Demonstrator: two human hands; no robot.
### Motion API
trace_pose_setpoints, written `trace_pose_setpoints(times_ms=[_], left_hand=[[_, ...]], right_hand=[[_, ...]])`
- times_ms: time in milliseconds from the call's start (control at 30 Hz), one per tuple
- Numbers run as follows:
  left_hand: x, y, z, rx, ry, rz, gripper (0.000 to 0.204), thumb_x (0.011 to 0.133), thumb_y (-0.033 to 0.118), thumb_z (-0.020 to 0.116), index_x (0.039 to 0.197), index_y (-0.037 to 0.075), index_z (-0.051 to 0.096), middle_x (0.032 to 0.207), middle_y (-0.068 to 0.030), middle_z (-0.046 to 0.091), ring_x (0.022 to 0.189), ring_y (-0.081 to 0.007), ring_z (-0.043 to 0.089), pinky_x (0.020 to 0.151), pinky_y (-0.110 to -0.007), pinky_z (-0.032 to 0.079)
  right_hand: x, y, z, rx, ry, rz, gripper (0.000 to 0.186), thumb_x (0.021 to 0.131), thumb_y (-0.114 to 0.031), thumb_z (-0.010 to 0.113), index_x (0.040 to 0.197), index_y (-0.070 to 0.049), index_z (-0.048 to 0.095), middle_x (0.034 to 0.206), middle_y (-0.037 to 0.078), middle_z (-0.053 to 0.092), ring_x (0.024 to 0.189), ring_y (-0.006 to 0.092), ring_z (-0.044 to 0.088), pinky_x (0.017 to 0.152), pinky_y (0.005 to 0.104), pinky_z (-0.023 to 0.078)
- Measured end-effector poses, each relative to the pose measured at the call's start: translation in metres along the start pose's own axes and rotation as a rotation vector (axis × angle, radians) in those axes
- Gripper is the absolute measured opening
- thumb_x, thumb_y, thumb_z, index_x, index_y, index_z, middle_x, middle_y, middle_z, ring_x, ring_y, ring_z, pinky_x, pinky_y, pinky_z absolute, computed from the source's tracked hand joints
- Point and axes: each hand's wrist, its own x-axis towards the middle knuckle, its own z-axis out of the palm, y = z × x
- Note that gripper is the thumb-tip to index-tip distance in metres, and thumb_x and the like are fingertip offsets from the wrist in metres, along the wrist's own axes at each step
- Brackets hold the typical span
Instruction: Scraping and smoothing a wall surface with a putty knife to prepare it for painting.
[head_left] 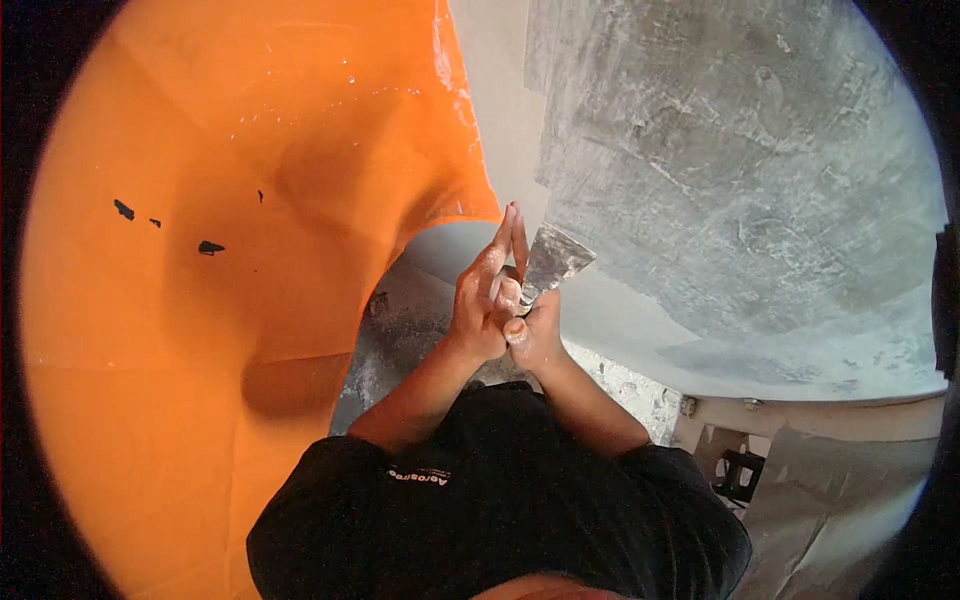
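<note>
A metal putty knife [555, 258], its wide blade smeared with grey filler, is held up in front of my chest. My right hand [535, 335] grips its handle from below. My left hand [488, 290] lies flat against the blade's left side, fingers stretched straight up and pressed to the metal. Both hands are dusted with white filler. Behind the blade stands a grey wall [740, 170] with a rough skim of filler.
An orange painted wall [220, 250] fills the left, with a few dark chips in it. A pale beige strip [500, 90] runs between orange and grey. A speckled floor [400, 340] shows below, and brown paper sheets [830, 480] lie at the lower right.
</note>
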Motion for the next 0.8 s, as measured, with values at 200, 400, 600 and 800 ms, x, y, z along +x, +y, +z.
trace_pose_setpoints(times_ms=[200, 400, 600, 800], left_hand=[[0.031, -0.005, 0.031, 0.043, -0.023, 0.027, 0.083, 0.093, 0.053, 0.051, 0.145, -0.007, 0.028, 0.149, -0.0248, 0.032, 0.138, -0.0301, 0.033, 0.110, -0.037, 0.028], [0.079, -0.001, 0.061, -0.118, 0.069, -0.054, 0.107, 0.083, 0.066, 0.056, 0.144, -0.014, 0.020, 0.152, -0.0256, 0.026, 0.139, -0.0284, 0.029, 0.112, -0.037, 0.024], [0.107, -0.012, 0.068, -0.108, 0.135, -0.088, 0.110, 0.082, 0.073, 0.049, 0.142, -0.016, 0.024, 0.150, -0.0267, 0.026, 0.133, -0.0226, 0.033, 0.109, -0.032, 0.026], [0.108, -0.029, 0.030, 0.270, -0.270, 0.219, 0.092, 0.089, 0.065, 0.044, 0.134, -0.015, 0.040, 0.150, -0.0297, 0.026, 0.131, -0.0270, 0.040, 0.104, -0.035, 0.036]], right_hand=[[0.039, 0.006, -0.040, 0.082, -0.166, 0.009, 0.102, 0.076, -0.063, 0.069, 0.138, 0.009, 0.035, 0.155, 0.022, 0.019, 0.138, 0.0252, 0.026, 0.110, 0.0391, 0.023], [0.072, 0.002, -0.071, 0.180, -0.188, 0.143, 0.103, 0.076, -0.058, 0.073, 0.141, 0.010, 0.032, 0.116, 0.013, 0.057, 0.099, 0.0170, 0.054, 0.091, 0.0311, 0.041], [0.087, 0.006, -0.073, 0.185, -0.104, 0.120, 0.104, 0.077, -0.059, 0.072, 0.143, 0.010, 0.030, 0.096, 0.006, 0.055, 0.077, 0.0114, 0.047, 0.073, 0.0255, 0.039], [0.080, 0.031, -0.072, 0.094, -0.147, 0.087, 0.104, 0.076, -0.062, 0.070, 0.140, 0.010, 0.031, 0.129, 0.019, 0.050, 0.104, 0.0235, 0.051, 0.100, 0.0375, 0.034]])
